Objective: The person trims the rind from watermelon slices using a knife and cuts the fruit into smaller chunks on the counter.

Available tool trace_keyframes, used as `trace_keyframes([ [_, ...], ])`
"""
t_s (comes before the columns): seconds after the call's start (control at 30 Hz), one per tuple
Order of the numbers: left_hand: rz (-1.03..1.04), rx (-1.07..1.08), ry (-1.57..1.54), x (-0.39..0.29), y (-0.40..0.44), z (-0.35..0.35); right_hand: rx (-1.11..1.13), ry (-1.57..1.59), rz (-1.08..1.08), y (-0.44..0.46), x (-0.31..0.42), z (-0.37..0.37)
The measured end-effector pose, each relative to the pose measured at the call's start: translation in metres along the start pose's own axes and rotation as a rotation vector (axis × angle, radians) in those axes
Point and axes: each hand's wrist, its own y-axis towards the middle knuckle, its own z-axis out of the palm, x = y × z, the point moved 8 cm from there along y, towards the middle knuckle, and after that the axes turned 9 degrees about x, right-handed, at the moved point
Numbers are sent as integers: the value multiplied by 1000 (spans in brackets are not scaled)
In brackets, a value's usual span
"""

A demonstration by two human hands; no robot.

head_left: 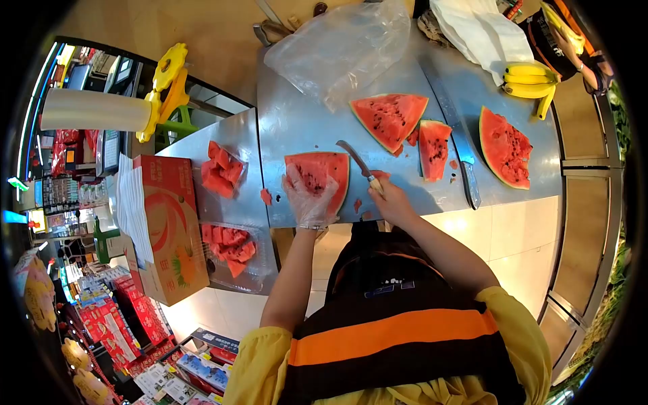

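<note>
My left hand (308, 197), in a clear plastic glove, lies with spread fingers on a watermelon wedge (336, 169) near the metal table's front edge. My right hand (393, 201) is wrapped round the handle of a small curved knife (358, 160), its blade just right of that wedge. Farther right are a large wedge (390, 116), a narrower piece (433, 148) and another wedge (503, 148). A long knife (462, 145) lies between the last two. Cut red chunks (221, 169) sit at the left, and more fill a clear tray (231, 248) below them.
A plastic bag (341, 50) lies at the table's back, with a white cloth (480, 30) and bananas (530, 81) at the back right. A red carton (165, 229) and a film roll (98, 111) are at the left. Another person's hand (569, 48) shows at top right.
</note>
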Motion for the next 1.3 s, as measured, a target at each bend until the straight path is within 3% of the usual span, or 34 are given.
trace_keyframes([
  [0.1, -19, 28, -13, -11, -5, -2, 29, 4, -39, 12, 2, 5],
  [0.17, 87, -85, 186, 3, 2, 2, 42, 31, -45, 18, 8, 6],
  [0.23, 115, -105, 210, 1, 3, 5, 161, 178, 87, 21, 3, 16],
  [0.37, 188, -97, 200, -8, 3, 1, 206, 173, 83, 30, 4, 27],
  [0.43, 237, -97, 198, -3, 5, 1, 280, 347, 256, 28, -5, 38],
  [0.53, 341, -80, 205, -1, 6, -1, 244, 301, 100, 24, -9, 39],
  [0.73, 393, 25, 153, 1, 12, -2, 352, 455, 114, 15, -21, 42],
  [0.83, 418, 85, 149, -2, 15, -5, 393, 258, 120, 10, -18, 29],
  [0.93, 425, 105, 132, -7, 16, -3, 493, 270, 154, 14, 9, 18],
  [1.03, 416, 69, 118, -6, 15, -1, 546, 338, 232, 19, -7, 37],
  [1.23, 416, -63, 193, -8, 8, 1, 397, 25, 135, 2, -20, 64],
  [1.3, 417, -85, 182, -6, 7, 2, 382, 86, 144, -1, -21, 66],
])
